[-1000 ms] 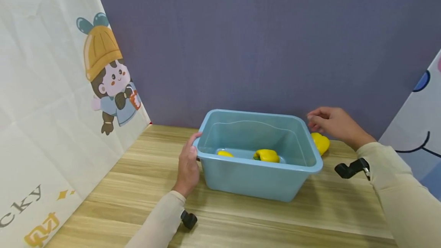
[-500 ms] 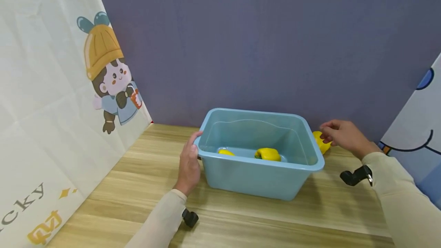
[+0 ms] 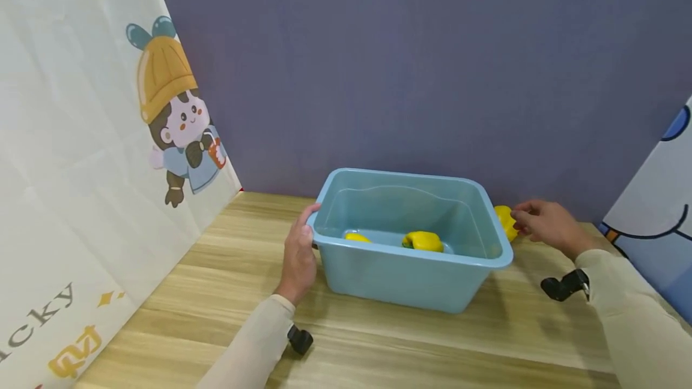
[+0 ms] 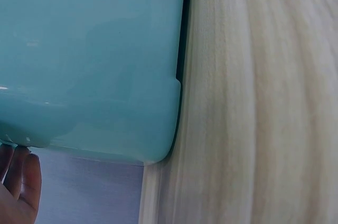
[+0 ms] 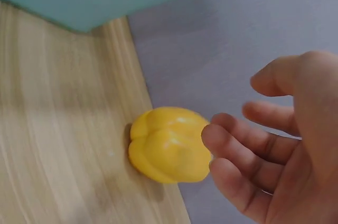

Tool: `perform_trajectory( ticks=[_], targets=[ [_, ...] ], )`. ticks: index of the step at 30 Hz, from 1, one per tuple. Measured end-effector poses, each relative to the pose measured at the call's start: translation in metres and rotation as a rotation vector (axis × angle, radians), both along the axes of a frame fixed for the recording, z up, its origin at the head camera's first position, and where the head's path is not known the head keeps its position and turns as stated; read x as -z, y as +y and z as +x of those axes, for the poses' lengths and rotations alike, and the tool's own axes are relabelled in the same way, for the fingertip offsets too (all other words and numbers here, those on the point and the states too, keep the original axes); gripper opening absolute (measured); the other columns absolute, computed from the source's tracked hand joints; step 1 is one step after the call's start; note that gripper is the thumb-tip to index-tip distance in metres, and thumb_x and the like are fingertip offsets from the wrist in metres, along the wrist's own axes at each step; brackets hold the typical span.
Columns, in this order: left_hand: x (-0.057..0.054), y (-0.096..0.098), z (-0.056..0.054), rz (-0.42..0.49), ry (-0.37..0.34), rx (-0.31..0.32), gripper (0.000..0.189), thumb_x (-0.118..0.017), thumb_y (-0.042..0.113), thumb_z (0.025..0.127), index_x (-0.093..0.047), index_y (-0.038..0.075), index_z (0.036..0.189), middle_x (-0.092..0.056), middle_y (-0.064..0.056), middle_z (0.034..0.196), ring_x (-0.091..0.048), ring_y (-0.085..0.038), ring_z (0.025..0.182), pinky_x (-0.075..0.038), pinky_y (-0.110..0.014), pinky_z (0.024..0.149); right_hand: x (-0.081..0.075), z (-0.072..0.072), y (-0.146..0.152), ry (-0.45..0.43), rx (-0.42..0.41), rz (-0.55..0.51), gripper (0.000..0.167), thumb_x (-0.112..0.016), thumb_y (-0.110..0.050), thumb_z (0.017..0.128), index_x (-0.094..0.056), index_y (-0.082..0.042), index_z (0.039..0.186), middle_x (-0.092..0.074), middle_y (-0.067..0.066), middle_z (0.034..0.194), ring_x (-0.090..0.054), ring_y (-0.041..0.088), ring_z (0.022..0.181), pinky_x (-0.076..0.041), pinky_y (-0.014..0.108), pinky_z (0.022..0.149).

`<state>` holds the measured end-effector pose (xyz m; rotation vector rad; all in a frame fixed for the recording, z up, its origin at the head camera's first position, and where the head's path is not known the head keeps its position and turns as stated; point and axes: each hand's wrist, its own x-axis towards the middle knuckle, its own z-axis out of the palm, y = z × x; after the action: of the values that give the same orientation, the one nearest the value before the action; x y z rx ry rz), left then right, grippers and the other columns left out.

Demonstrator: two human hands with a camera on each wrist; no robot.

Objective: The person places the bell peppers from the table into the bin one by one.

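A light blue plastic bin (image 3: pixel 400 281) stands on the table. At its left end my left hand (image 3: pixel 298 257) grips the rim, thumb on top; the left wrist view shows fingers (image 4: pixel 30 182) beneath the edge. Inside lie two yellow bell peppers, one fully visible (image 3: pixel 423 241) and another (image 3: pixel 357 237) partly hidden by the front wall. A third yellow bell pepper (image 5: pixel 170 145) rests on the table beyond the bin's right end. Beside it is my right hand (image 3: pixel 548 227), holding nothing, its fingers loosely bent; whether the fingertips touch the pepper I cannot tell.
The wood-grain table (image 3: pixel 216 317) ends at a grey-blue panel (image 3: pixel 411 65) close behind the bin. A white printed sheet with a cartoon child (image 3: pixel 181 131) borders the left side. Another printed sheet (image 3: pixel 654 197) borders the right.
My right hand has moved right and down from above the bin's right rim to beside the outer pepper. The left hand keeps its hold on the rim. The view has shifted slightly.
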<state>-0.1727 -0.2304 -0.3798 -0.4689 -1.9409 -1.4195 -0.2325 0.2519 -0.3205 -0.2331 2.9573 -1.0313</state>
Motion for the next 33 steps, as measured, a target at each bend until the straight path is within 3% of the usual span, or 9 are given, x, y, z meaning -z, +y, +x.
perform_trajectory(
  ticks=[7,13,20,26,30,33],
  targets=[
    [0.007,0.001,0.004,-0.028,-0.024,-0.023,0.052,-0.024,0.035,0.104,-0.054,0.016,0.142,-0.059,-0.008,0.133,-0.054,-0.025,0.108,-0.045,-0.045,0.081,0.015,0.005,0.001,-0.001,0.041,0.087,0.07,-0.042,-0.045,0.104,-0.038,0.017,0.139,-0.057,0.039,0.122,-0.07,0.032,0.087,-0.056,0.045,0.07],
    [0.004,0.0,0.002,-0.016,0.005,-0.009,0.052,-0.025,0.035,0.104,-0.053,0.016,0.143,-0.058,-0.007,0.136,-0.054,-0.025,0.113,-0.043,-0.049,0.092,0.017,-0.001,0.006,-0.033,0.026,0.157,0.074,-0.042,-0.045,0.104,-0.032,0.018,0.141,-0.059,0.038,0.119,-0.067,0.041,0.094,-0.054,0.053,0.073],
    [-0.002,0.001,-0.002,-0.021,0.017,-0.002,0.052,-0.025,0.036,0.104,-0.053,0.016,0.143,-0.058,-0.008,0.135,-0.054,-0.025,0.11,-0.045,-0.046,0.086,0.021,-0.004,0.012,-0.006,0.071,0.199,0.079,-0.039,-0.051,0.103,-0.027,0.013,0.148,-0.046,0.043,0.133,-0.048,0.061,0.113,-0.045,0.068,0.082],
    [-0.002,0.001,-0.002,-0.008,0.008,0.006,0.052,-0.025,0.036,0.104,-0.053,0.015,0.143,-0.057,-0.008,0.137,-0.054,-0.025,0.114,-0.044,-0.05,0.092,0.027,-0.008,0.012,-0.051,0.08,0.206,0.09,-0.037,-0.06,0.101,-0.014,0.009,0.154,-0.025,0.045,0.146,-0.034,0.066,0.122,-0.038,0.074,0.087],
    [-0.001,0.001,-0.001,-0.003,0.0,0.013,0.052,-0.025,0.035,0.104,-0.052,0.016,0.144,-0.057,-0.009,0.136,-0.055,-0.028,0.109,-0.046,-0.049,0.084,0.028,-0.008,0.011,-0.061,0.061,0.239,0.096,-0.035,-0.063,0.1,-0.005,0.008,0.155,-0.02,0.047,0.147,-0.029,0.069,0.124,-0.034,0.077,0.09],
    [-0.002,0.001,-0.001,0.0,0.003,0.017,0.052,-0.025,0.035,0.104,-0.052,0.016,0.144,-0.056,-0.009,0.137,-0.055,-0.028,0.11,-0.046,-0.048,0.085,0.029,-0.009,0.009,-0.059,0.054,0.264,0.098,-0.033,-0.065,0.099,-0.002,0.009,0.154,-0.02,0.047,0.146,-0.029,0.068,0.124,-0.034,0.076,0.091]
  ],
)
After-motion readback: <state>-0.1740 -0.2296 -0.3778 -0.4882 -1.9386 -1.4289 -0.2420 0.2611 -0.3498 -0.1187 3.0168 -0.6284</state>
